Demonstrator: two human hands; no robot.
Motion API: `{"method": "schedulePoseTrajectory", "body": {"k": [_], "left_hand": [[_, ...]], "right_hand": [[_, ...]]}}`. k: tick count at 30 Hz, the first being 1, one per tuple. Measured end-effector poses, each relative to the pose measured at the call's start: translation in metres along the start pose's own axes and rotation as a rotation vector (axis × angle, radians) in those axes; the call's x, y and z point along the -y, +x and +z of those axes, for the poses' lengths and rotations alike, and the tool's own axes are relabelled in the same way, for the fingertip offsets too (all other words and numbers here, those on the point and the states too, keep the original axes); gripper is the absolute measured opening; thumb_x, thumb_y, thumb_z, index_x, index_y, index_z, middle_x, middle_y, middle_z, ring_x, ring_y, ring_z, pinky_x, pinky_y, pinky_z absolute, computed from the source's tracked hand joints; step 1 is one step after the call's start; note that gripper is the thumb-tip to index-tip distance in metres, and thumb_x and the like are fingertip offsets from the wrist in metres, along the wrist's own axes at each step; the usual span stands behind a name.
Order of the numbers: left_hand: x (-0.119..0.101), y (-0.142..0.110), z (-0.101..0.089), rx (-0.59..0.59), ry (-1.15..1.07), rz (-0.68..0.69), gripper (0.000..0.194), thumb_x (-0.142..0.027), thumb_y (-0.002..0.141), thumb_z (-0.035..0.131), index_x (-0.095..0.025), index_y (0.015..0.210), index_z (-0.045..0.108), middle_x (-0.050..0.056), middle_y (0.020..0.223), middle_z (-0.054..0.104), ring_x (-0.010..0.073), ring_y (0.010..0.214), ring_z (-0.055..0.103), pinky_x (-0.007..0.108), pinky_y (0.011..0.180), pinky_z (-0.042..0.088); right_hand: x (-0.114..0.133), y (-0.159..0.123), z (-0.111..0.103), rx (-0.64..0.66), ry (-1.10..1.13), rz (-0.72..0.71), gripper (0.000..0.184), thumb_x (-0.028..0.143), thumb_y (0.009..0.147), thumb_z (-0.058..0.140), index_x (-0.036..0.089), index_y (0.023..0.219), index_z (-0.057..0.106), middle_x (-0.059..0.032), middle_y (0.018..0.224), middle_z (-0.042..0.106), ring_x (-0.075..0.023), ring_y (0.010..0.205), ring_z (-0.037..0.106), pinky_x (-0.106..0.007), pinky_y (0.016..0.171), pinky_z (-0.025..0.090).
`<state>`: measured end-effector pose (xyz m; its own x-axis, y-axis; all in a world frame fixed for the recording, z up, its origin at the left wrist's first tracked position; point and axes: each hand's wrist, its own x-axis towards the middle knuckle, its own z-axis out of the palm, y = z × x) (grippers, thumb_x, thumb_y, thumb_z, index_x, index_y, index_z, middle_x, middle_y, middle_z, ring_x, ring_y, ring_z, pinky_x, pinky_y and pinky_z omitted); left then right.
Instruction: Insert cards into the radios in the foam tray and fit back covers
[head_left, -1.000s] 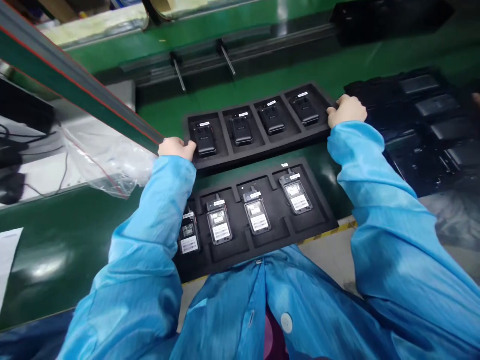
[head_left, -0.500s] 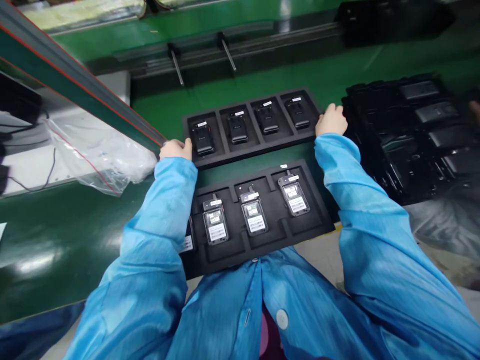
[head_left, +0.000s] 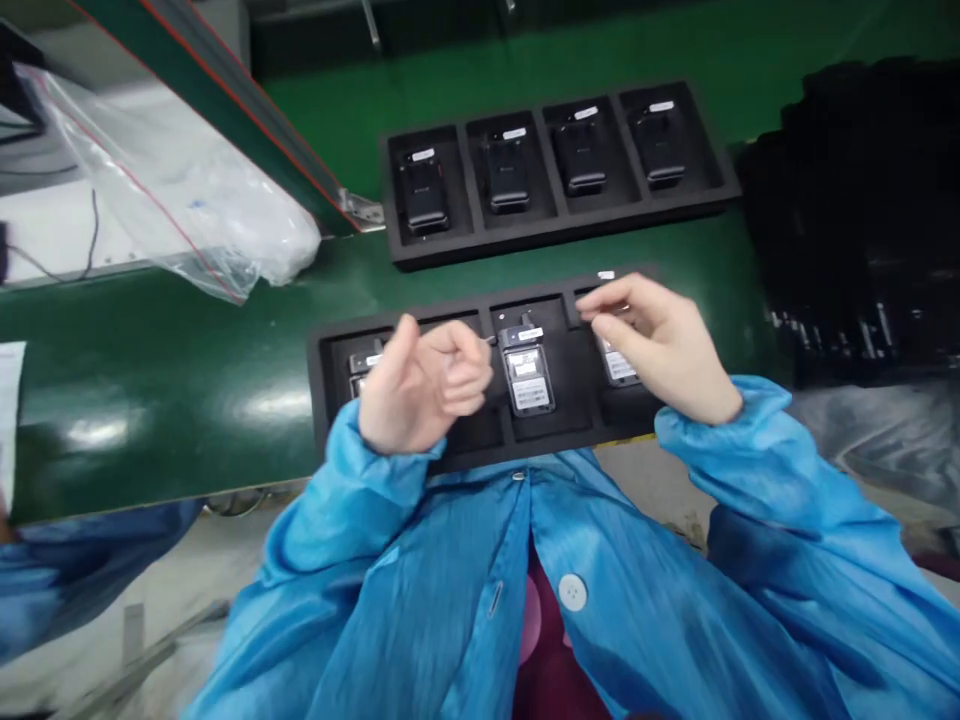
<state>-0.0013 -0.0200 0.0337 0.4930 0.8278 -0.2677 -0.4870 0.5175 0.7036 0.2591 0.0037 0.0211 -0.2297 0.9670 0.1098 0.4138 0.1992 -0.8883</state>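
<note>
Two black foam trays lie on the green belt (head_left: pixel 172 380). The far tray (head_left: pixel 562 228) holds four black devices, one being (head_left: pixel 508 175). The near tray (head_left: pixel 328 362) holds devices with white labels facing up; one device (head_left: pixel 527 370) shows between my hands. My left hand (head_left: pixel 420 390) hovers over the near tray's left half, fingers loosely curled with nothing visible in them. My right hand (head_left: pixel 664 345) is over the rightmost labelled device (head_left: pixel 616 362), fingers apart and bent, covering most of it. Both arms wear blue sleeves.
A clear plastic bag (head_left: pixel 187 195) lies at the left beside a green rail (head_left: pixel 247 120). Dark stacked trays (head_left: pixel 855 220) sit at the right on the belt. Another person's blue sleeve (head_left: pixel 52 570) shows at the lower left.
Both hands let go of the far tray's ends and drew back over the near tray. The far tray stays on the belt. My view tilted down and closer.
</note>
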Motion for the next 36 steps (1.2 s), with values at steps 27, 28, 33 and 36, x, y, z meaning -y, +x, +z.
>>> {"method": "schedulePoseTrajectory", "body": {"k": [27, 28, 33, 36], "left_hand": [[0.068, 0.013, 0.018, -0.113, -0.097, -0.065, 0.042, -0.05, 0.094, 0.05, -0.025, 0.123, 0.068, 0.008, 0.132, 0.065, 0.0109, 0.078, 0.068, 0.014, 0.044, 0.041], [0.069, 0.017, 0.02, -0.113, -0.059, -0.076, 0.043, -0.05, 0.094, 0.05, -0.024, 0.122, 0.069, 0.009, 0.132, 0.065, 0.0118, 0.08, 0.068, 0.015, 0.047, 0.044], [0.061, 0.037, 0.026, -0.118, 0.34, -0.034, 0.039, -0.046, 0.093, 0.052, -0.015, 0.088, 0.075, 0.006, 0.082, 0.07, 0.0111, 0.069, 0.06, 0.021, 0.059, 0.047], [0.052, 0.049, 0.026, -0.042, 0.849, 0.07, 0.035, -0.039, 0.094, 0.051, -0.015, 0.079, 0.072, 0.003, 0.075, 0.067, 0.0121, 0.071, 0.058, 0.025, 0.068, 0.045]], "right_hand": [[0.01, -0.043, 0.021, -0.098, 0.201, 0.075, 0.018, 0.04, 0.096, 0.059, 0.022, 0.093, 0.055, -0.0013, 0.087, 0.06, -0.0131, 0.08, 0.059, -0.03, 0.077, 0.05], [0.005, -0.042, 0.013, -0.124, 0.145, 0.05, 0.017, 0.039, 0.097, 0.058, 0.022, 0.093, 0.055, -0.0019, 0.089, 0.059, -0.0136, 0.082, 0.059, -0.03, 0.078, 0.05], [-0.022, -0.034, -0.037, -0.123, -0.283, -0.074, 0.014, 0.033, 0.098, 0.053, 0.02, 0.093, 0.056, -0.0053, 0.1, 0.062, -0.0189, 0.099, 0.06, -0.036, 0.09, 0.047], [-0.029, -0.03, -0.064, 0.06, -0.554, -0.075, 0.01, 0.03, 0.097, 0.052, 0.02, 0.095, 0.056, -0.0038, 0.092, 0.063, -0.0178, 0.084, 0.059, -0.032, 0.078, 0.045]]}}
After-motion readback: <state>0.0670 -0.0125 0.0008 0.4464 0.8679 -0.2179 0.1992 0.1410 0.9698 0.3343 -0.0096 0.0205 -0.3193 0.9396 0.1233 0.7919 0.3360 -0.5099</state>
